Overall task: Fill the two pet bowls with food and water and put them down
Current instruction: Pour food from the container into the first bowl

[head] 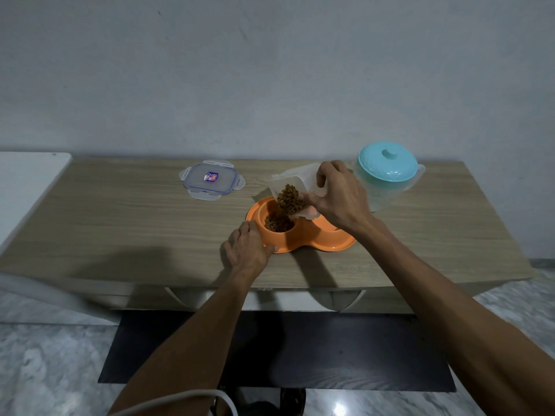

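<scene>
Kibble [289,199] is tumbling out of the clear plastic container [295,183] and into the left well of the orange double pet bowl [300,240], where a brown heap [277,223] already sits. The bowl stands on the wooden table [120,220], toward the middle and near the front edge; its right well is mostly hidden behind my wrist, so I cannot tell what is in it.

My right hand [339,199] has the container tipped steeply, mouth down and to the left, just above the bowl. Fingers wrap over the top of it, thumb underneath, a firm grasp around its body.

My left hand [247,247] is down on the table at the bowl's near left rim, fingers curled and pressed against the orange edge, thumb touching the front lip.

Back and to the left, well apart from the bowl, the container's lid [211,180] lies flat on the table, clear with a blue seal and a small label, its four clips splayed outward.

Behind my right hand, at the table's far right, stands a clear plastic jug [387,187] with a turquoise lid [387,165] and a round knob on top. The jug's contents I cannot make out.

Plain grey wall [270,70] behind everything.
</scene>
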Motion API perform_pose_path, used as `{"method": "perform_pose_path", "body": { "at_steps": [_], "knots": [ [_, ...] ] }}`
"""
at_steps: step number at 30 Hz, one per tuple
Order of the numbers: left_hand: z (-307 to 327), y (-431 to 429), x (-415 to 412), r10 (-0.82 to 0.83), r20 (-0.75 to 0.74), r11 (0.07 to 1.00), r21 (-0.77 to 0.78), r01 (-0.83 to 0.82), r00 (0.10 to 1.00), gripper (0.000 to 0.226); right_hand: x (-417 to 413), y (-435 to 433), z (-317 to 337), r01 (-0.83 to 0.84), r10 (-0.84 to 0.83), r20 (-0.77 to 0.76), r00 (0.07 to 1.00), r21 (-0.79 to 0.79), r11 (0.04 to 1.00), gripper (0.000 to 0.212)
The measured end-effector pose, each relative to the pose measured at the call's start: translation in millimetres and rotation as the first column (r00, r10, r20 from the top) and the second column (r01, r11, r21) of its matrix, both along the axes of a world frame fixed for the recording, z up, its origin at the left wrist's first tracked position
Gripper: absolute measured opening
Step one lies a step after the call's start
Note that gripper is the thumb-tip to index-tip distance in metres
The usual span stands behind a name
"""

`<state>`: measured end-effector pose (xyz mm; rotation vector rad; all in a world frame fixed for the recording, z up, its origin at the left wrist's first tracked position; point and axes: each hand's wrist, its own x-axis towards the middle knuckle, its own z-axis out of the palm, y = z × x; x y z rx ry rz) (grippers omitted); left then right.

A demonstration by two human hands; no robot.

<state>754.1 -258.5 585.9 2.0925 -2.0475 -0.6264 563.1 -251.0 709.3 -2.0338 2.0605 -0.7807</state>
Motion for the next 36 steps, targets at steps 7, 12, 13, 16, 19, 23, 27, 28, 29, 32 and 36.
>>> {"method": "perform_pose_path", "body": {
  "at_steps": [7, 12, 13, 16, 19, 23, 27, 28, 29, 32, 36],
  "knots": [
    [-1, 0, 0, 0.001, -0.005, 1.000, -0.006, -0.001, 1.000, 0.076, -14, -9, -2, 0.117, -0.118, 0.214, 0.970, 0.016, 0.993, 0.039],
    [-2, 0, 0, 0.004, -0.008, 1.000, -0.007, -0.004, 1.000, 0.077, -32, -22, -5, 0.261, -0.308, 0.473, 0.825, 0.164, 0.951, 0.029],
    [-2, 0, 0, 0.001, -0.008, 1.000, -0.010, -0.001, 1.000, 0.076, -35, -26, -9, 0.277, -0.345, 0.512, 0.787, 0.206, 0.938, 0.025],
    [-1, 1, 0, -0.003, -0.010, 1.000, -0.019, 0.003, 1.000, 0.075, -37, -41, -21, 0.258, -0.418, 0.638, 0.647, 0.333, 0.907, 0.021],
    [-2, 2, 0, -0.003, -0.009, 1.000, -0.023, 0.003, 1.000, 0.075, -35, -65, -38, 0.280, -0.453, 0.649, 0.612, 0.358, 0.891, 0.022],
    [-4, 3, 1, -0.005, -0.006, 0.999, -0.037, 0.005, 1.000, 0.078, -18, -98, -47, 0.325, -0.444, 0.628, 0.639, 0.302, 0.896, 0.017],
    [-9, 4, 3, -0.007, -0.001, 0.997, -0.072, 0.007, 1.000, 0.083, -5, -134, -63, 0.315, -0.447, 0.622, 0.643, 0.317, 0.895, 0.015],
    [-10, 4, 3, -0.007, 0.005, 0.997, -0.076, 0.008, 1.000, 0.084, -3, -141, -66, 0.320, -0.456, 0.615, 0.644, 0.324, 0.890, 0.015],
    [-11, 4, 3, -0.006, 0.007, 0.997, -0.075, 0.007, 1.000, 0.085, -2, -148, -73, 0.324, -0.460, 0.605, 0.650, 0.327, 0.888, 0.016],
    [-10, 2, 2, 0.004, -0.002, 0.999, -0.053, -0.004, 1.000, 0.089, 4, -158, -79, 0.327, -0.463, 0.577, 0.673, 0.329, 0.886, 0.019],
    [-9, 2, 1, 0.017, -0.020, 0.999, -0.037, -0.017, 1.000, 0.093, 12, -165, -87, 0.315, -0.459, 0.517, 0.723, 0.346, 0.884, 0.022]
  ]
}}
